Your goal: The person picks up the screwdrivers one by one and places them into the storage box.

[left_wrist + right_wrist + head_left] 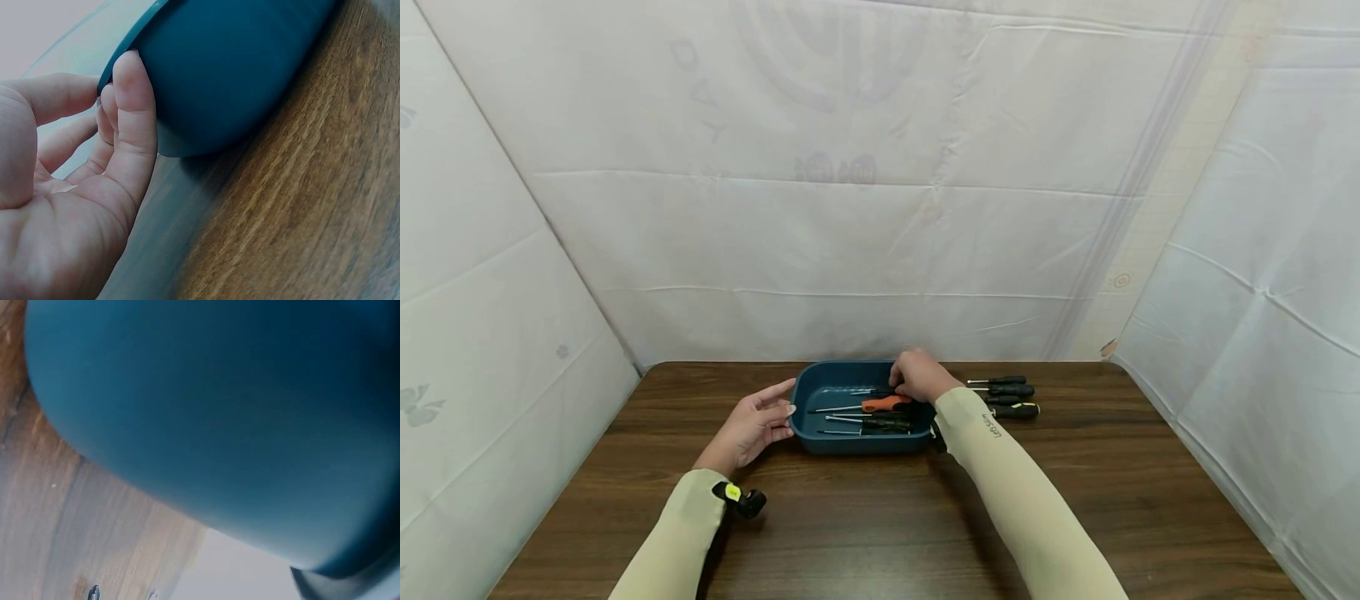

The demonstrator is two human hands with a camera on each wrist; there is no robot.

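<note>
Four screwdrivers sit in the blue tray [820,440] as far as I can count: an orange-handled one [886,403], two dark-handled ones below it [886,424], and one at the back [880,390] under my right hand [917,375]. Four more black-handled ones [1011,390] lie in a little stack on the counter [1075,500] just right of the tray, the nearest one with a yellow tip [1017,410].

One tray, between my two hands. My left hand [752,425] is open and relaxed, fingertips [128,81] touching the tray's left rim, not gripping anything. My right hand is reaching over the back right corner of the tray, fingers curled down onto the handle end of that back screwdriver. Can't really tell if I've got a proper grip on it or am just touching it; the wrist view only shows the tray wall.

All the screwdrivers lie roughly left to right, handles on the right, metal tips pointing left toward my left hand. That includes the ones outside the tray.
</note>
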